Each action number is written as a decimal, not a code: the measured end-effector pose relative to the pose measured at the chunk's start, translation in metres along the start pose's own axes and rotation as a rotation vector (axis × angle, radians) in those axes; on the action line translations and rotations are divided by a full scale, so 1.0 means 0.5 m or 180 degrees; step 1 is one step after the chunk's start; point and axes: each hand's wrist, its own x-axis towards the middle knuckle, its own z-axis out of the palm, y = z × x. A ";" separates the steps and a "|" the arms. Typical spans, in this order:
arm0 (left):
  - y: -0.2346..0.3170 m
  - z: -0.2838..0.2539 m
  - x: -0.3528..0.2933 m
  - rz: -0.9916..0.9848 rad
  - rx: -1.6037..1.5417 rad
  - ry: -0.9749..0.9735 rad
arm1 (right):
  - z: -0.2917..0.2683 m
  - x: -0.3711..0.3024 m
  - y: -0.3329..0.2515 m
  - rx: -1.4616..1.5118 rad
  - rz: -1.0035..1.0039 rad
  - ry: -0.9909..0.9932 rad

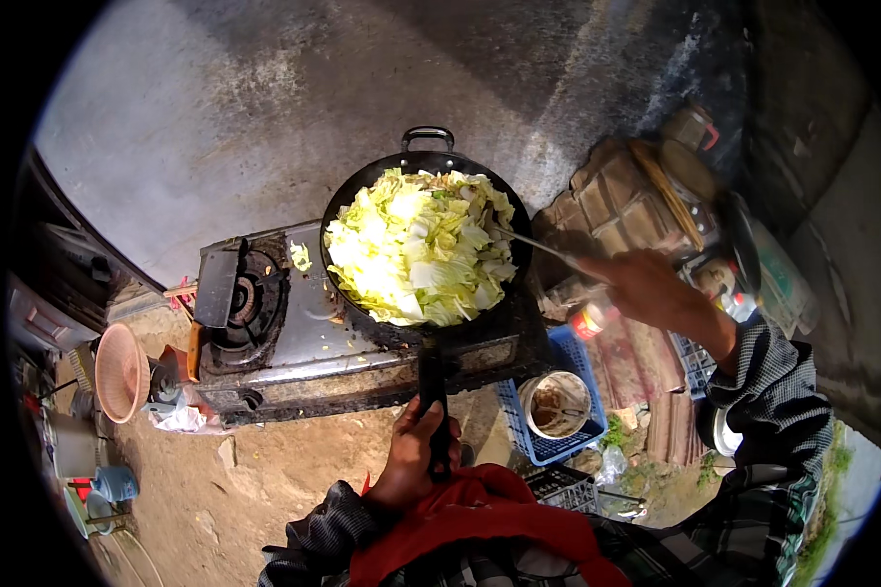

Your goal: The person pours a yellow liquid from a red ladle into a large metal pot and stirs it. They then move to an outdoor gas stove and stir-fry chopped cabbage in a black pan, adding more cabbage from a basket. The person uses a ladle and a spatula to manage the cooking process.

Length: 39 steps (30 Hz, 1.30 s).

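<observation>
A black wok (pixel 335 205) heaped with chopped cabbage (pixel 416 249) sits over the right side of the gas stove (pixel 347 357). My left hand (pixel 411 455) is wrapped round its long black handle (pixel 432 391), which points toward me. My right hand (pixel 646 293), at the wok's right, is closed on a long-handled metal cooking utensil (pixel 543 247). That utensil slants down to the left into the cabbage, and its head is hidden there. A few loose cabbage bits (pixel 301 256) lie on the stovetop left of the wok.
A cleaver (pixel 215 289) with a wooden handle rests across the left burner (pixel 255 298). Left of the stove stands a pink basket (pixel 121 374). To the right are a blue crate (pixel 568 342) holding a white bucket (pixel 555 404), stacked bricks (pixel 607 205) and bottles. A concrete wall (pixel 264 108) rises behind.
</observation>
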 end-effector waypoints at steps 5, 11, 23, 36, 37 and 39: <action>0.005 0.013 0.001 0.0005 0.0179 -0.0019 | 0.035 0.034 0.017 -0.0101 -0.0181 0.0415; 0.008 0.015 0.006 0.0028 0.0149 -0.0015 | -0.103 0.003 -0.011 -0.0280 0.0002 0.0263; 0.001 0.001 0.004 -0.0002 -0.0115 0.0016 | -0.277 -0.143 -0.122 0.1375 0.1075 -0.0644; -0.008 0.000 0.010 0.0059 -0.0263 -0.0129 | -0.115 -0.028 -0.126 0.0514 0.0532 -0.0779; -0.008 0.000 0.009 0.0047 -0.0242 -0.0109 | -0.110 -0.024 -0.136 0.0512 0.0606 -0.0758; -0.004 -0.003 0.006 0.0062 -0.0208 -0.0032 | -0.097 -0.010 -0.144 0.0504 0.0587 -0.0684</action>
